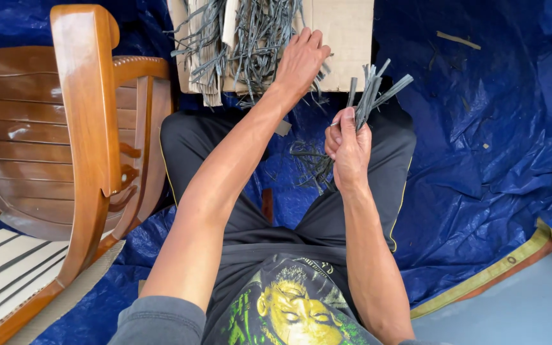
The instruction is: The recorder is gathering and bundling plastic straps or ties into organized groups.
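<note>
My left hand [300,62] reaches forward onto a heap of thin grey strips [250,35] lying on a flat piece of cardboard [346,25], its fingers spread over the strips. My right hand [347,144] is held up above my lap, closed around a small bundle of grey strips [372,92] that fans upward and to the right. The lower ends of the bundle hang below my fist, over loose grey strips [308,163] on the tarp between my legs. I sit on the ground in black trousers.
A blue tarp [480,140] covers the ground, its yellow-edged border [480,281] at the lower right over grey floor. A wooden chair [84,128] lies tipped at my left, beside a striped cushion [1,262]. Small scraps dot the tarp.
</note>
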